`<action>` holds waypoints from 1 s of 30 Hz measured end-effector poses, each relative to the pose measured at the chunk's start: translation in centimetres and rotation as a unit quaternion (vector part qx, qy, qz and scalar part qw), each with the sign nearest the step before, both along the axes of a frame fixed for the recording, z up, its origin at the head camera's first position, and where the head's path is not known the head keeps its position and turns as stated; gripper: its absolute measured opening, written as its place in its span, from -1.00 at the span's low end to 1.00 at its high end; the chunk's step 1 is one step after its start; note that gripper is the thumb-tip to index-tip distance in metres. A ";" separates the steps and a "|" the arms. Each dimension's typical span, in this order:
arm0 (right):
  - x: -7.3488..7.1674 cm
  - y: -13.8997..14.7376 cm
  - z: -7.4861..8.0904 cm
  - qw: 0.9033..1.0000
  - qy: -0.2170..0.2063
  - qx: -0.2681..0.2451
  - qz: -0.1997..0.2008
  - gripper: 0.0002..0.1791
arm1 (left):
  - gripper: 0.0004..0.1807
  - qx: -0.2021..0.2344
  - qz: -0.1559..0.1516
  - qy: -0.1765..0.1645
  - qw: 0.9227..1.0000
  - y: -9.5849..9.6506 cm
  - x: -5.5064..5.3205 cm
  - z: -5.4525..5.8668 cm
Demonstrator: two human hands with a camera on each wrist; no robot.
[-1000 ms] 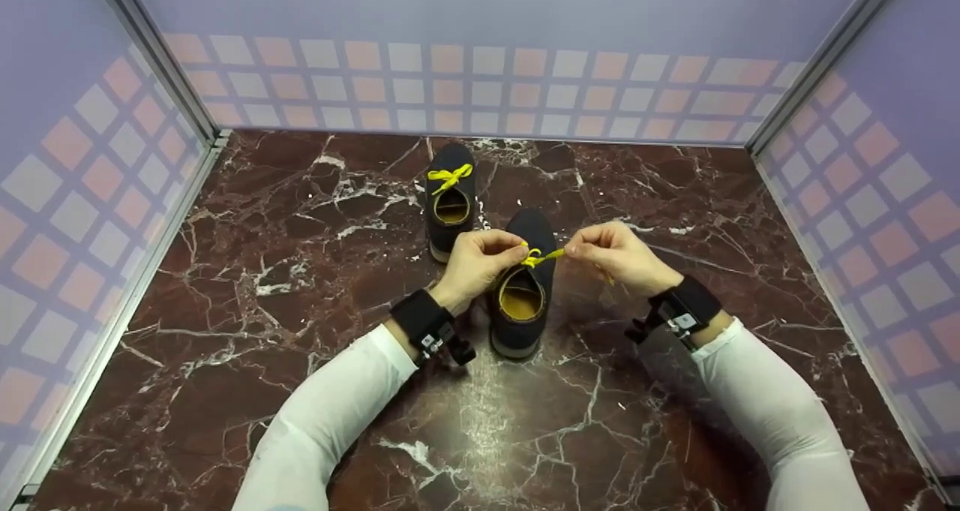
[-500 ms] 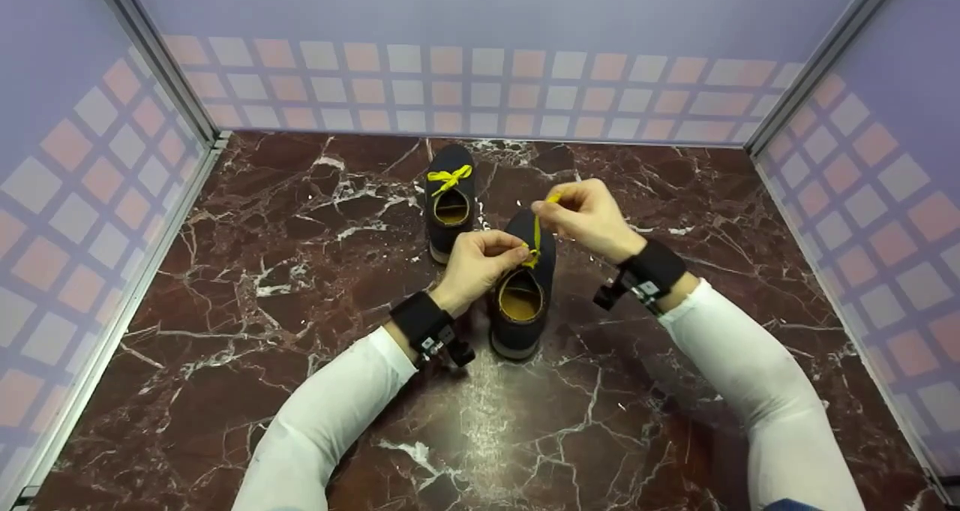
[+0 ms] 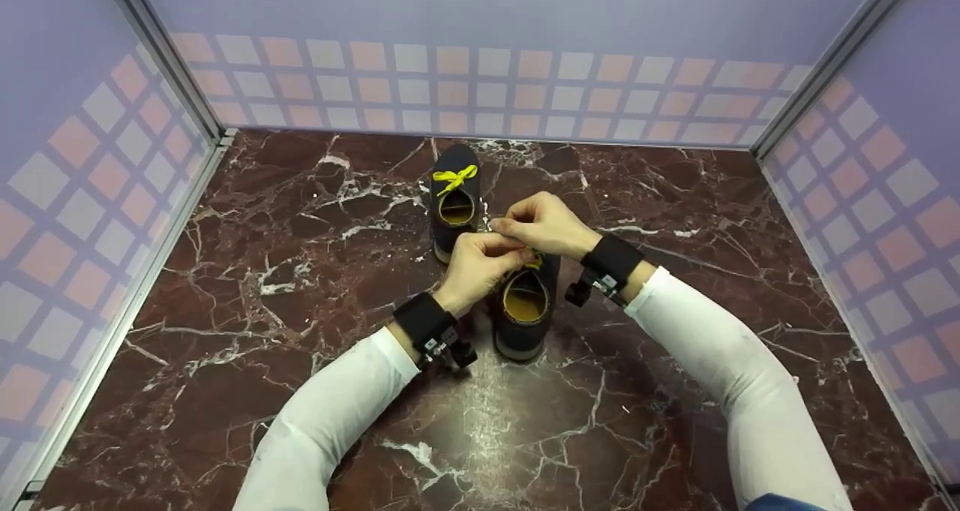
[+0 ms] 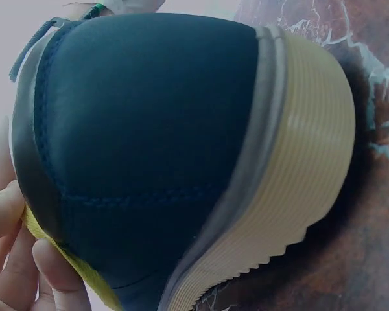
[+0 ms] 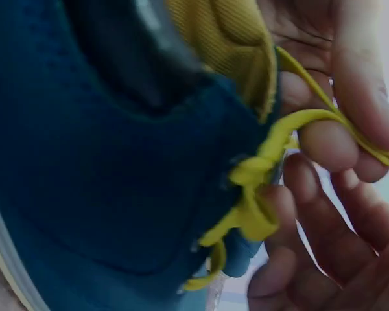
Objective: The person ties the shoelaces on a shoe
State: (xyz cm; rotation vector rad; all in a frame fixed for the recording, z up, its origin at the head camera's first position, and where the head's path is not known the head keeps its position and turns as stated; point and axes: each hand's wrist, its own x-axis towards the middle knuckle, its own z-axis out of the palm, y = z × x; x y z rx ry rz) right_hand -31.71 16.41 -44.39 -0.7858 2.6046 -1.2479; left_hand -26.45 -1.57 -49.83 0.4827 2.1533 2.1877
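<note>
A dark navy shoe [image 3: 520, 338] with yellow lining and a pale ribbed sole stands before me, toe pointing away. Above its opening, my left hand [image 3: 476, 269] pinches a loop of the yellow shoelace [image 5: 311, 116] between thumb and finger. My right hand [image 3: 546, 227] reaches across from the right over the toe, its curled fingertips meeting the left ones and gripping the other lace end, largely hidden by the fingers. A small lace fold hangs by the eyelets in the right wrist view. The left wrist view is mostly filled by the shoe's heel [image 4: 149, 110].
A matching shoe [image 3: 456, 233] with its yellow lace tied in a bow [image 3: 454, 179] stands farther off, slightly left. Both stand on a dark red marbled surface [image 3: 300, 346]. Tiled-pattern panels [image 3: 495, 91] enclose it at the back and both sides.
My right hand has lifted its lace end from the right side, up over the toe, and brought it leftward to my left fingers. My left hand keeps its pinch in place.
</note>
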 end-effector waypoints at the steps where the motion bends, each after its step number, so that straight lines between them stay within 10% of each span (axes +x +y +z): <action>1: 0.0 0.1 -0.1 1.000 -0.009 0.000 0.002 -0.55 | -0.84 0.000 -0.002 0.001 1.000 0.0 0.0 0.0; 21: 1.0 5.0 -0.4 0.996 -0.047 -0.044 0.058 -0.85 | -0.87 0.015 -0.005 -0.027 0.999 0.1 0.0 0.3; 30: 1.5 4.6 -0.9 0.997 -0.033 -0.054 0.045 -0.86 | -0.95 -0.075 -0.020 0.043 0.996 -0.7 -0.5 0.8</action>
